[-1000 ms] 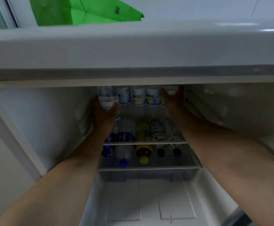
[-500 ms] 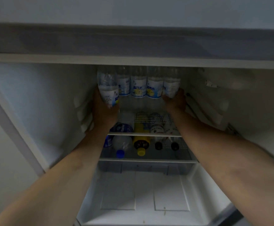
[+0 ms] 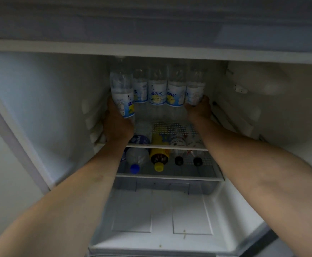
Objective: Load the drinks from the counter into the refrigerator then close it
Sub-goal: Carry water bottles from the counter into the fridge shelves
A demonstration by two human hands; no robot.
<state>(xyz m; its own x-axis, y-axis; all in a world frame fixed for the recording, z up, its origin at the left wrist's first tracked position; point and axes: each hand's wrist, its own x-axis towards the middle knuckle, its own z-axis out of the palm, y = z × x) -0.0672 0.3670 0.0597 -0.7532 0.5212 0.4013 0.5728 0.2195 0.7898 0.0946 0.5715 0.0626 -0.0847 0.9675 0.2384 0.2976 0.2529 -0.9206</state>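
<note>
Left hand [image 3: 117, 123] grips the leftmost bottle [image 3: 122, 95] low on its body; right hand [image 3: 199, 108] clasps the rightmost bottle [image 3: 195, 89], three more between; probably heavy, smooth, squeezable; hold below the labels.

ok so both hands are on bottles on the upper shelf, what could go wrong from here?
1. The leftmost bottle, gripped by the left hand, looks tilted and in front of the row; released like that, it could tip off the upper shelf.
2. The right hand holds the rightmost bottle tight against its neighbours; pushing could knock the row.
</note>
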